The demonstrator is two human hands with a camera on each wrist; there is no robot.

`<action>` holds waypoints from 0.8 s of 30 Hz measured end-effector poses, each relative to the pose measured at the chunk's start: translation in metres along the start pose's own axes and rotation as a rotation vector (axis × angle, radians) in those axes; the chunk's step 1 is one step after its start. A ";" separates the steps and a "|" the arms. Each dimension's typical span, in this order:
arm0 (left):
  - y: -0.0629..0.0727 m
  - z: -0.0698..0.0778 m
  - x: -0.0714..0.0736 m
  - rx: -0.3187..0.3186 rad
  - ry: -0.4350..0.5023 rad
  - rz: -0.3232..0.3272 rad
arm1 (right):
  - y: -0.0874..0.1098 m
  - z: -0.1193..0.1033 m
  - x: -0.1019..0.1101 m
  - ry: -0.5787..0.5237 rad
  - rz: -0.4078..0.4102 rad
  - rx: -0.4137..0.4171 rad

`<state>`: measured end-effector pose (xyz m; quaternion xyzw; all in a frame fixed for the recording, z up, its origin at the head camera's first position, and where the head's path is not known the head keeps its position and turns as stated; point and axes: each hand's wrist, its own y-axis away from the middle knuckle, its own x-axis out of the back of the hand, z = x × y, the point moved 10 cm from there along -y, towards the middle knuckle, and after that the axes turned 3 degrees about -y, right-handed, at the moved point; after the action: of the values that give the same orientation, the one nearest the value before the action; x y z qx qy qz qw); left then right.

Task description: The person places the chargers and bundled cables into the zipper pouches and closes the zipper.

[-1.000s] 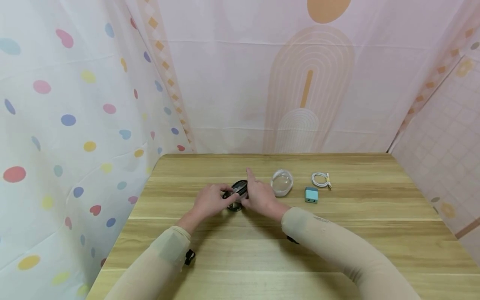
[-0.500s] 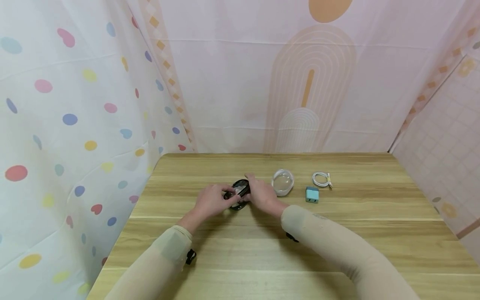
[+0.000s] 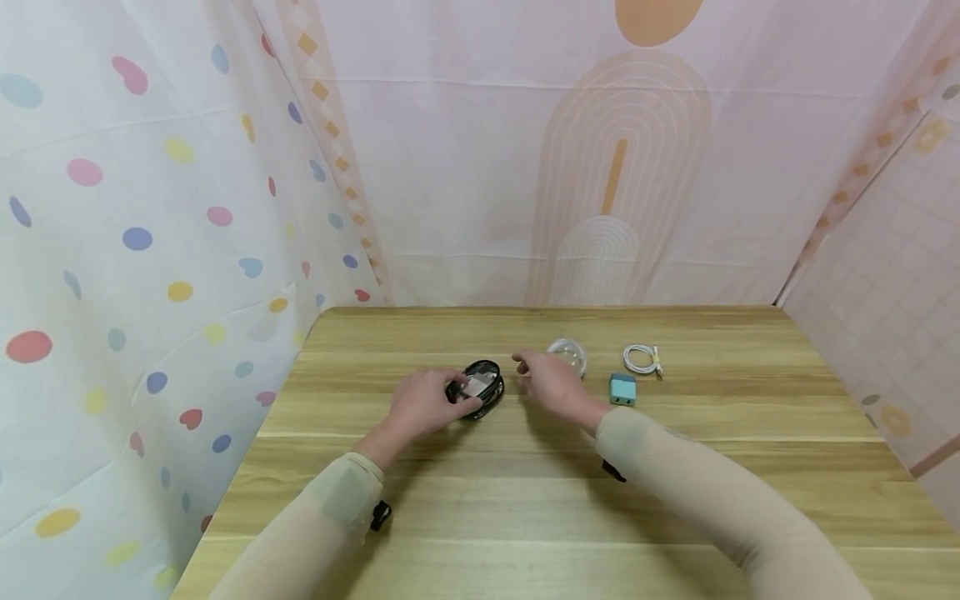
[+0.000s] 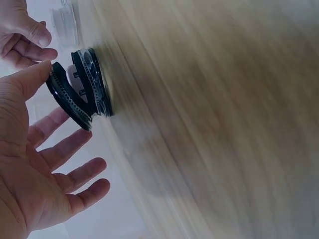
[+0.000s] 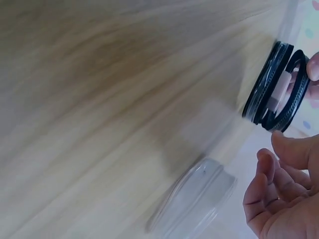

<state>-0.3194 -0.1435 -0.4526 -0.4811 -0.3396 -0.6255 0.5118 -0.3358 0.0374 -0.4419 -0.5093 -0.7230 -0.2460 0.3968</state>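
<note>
A small round zip case (image 3: 492,395) with black zippered rims and clear walls stands partly unzipped on the table. Inside it is a pale block (image 4: 75,79) with two dark slots, resembling a plug charger. My left hand (image 3: 420,404) pinches the raised half of the case at its rim between thumb and finger, its other fingers spread. To the right, my right hand (image 3: 557,385) hovers apart from the case, fingers loosely bent and holding nothing. In the head view it partly covers a second clear case with a whitish rim (image 3: 567,347), also seen in the right wrist view.
Right of the right hand sits a light-blue plug charger (image 3: 622,390) with two dark slots. Behind it lies a coiled white cable (image 3: 640,360) with a yellow tie. Patterned curtains (image 3: 465,167) hang behind and beside the wooden table (image 3: 480,517).
My right hand has let go of the black-rimmed case and moved right, in front of the whitish-rimmed one. The left hand keeps its place, and the case's opening and pale block now show more.
</note>
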 end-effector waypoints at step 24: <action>-0.001 0.055 -0.011 -0.187 -0.530 0.094 | 0.001 -0.001 0.008 0.154 0.023 0.112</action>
<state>-0.3058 -0.0892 -0.4461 -0.6882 -0.3798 -0.4821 0.3870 -0.3360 0.0411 -0.4351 -0.4741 -0.6971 -0.2388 0.4818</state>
